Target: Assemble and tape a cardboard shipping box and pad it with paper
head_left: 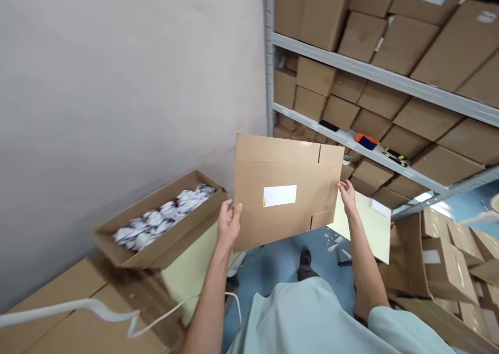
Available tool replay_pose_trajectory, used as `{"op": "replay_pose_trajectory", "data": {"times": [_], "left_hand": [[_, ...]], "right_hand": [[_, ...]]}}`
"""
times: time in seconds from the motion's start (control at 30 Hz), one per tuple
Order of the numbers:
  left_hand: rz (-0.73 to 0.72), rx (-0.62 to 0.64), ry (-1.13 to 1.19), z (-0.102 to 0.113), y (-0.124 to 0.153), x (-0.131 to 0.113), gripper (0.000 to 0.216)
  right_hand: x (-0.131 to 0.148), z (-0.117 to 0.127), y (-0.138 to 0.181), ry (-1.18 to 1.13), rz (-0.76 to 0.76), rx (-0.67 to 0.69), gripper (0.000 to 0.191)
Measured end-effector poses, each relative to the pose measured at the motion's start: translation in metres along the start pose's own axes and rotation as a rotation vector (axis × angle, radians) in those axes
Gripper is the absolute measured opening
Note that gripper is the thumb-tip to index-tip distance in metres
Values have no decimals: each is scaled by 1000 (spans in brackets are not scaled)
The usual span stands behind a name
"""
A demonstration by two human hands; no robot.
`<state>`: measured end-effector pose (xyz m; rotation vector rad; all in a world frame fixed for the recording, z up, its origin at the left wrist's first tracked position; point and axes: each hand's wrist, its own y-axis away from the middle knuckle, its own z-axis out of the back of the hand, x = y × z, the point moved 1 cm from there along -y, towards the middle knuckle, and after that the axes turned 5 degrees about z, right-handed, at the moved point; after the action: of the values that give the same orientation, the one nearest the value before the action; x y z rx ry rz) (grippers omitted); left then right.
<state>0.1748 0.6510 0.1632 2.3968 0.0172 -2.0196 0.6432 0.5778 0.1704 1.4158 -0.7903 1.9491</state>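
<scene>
A flattened cardboard box is held up in front of me, its flap slots showing at the right end. On its face is a white label with a small yellow mark in one corner. My left hand grips the left edge, thumb on the near face. At the opposite edge, the fingers of my right hand pinch the cardboard. Left of my left hand, an open carton contains several bundled white-and-dark items; what they are I cannot make out.
Metal shelving packed with cardboard boxes rises ahead and right. A pale table stands beyond my right arm. At lower right, a large carton holds smaller boxes. A white cable crosses the lower left. The floor is blue.
</scene>
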Motion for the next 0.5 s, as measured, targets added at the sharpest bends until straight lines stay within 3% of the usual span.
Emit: {"op": "replay_pose_trajectory", "data": {"times": [0.13, 0.27, 0.37, 0.5], "left_hand": [[63, 234, -76, -104, -26, 25, 57], [139, 375, -65, -203, -49, 50, 58], [165, 402, -56, -271, -66, 67, 59], [49, 336, -143, -343, -84, 85, 60]], "right_hand": [[-60, 97, -28, 12, -150, -202, 96], [-105, 162, -58, -43, -190, -257, 66], [-129, 199, -79, -93, -159, -264, 49], [-151, 237, -95, -112, -157, -350, 45]]}}
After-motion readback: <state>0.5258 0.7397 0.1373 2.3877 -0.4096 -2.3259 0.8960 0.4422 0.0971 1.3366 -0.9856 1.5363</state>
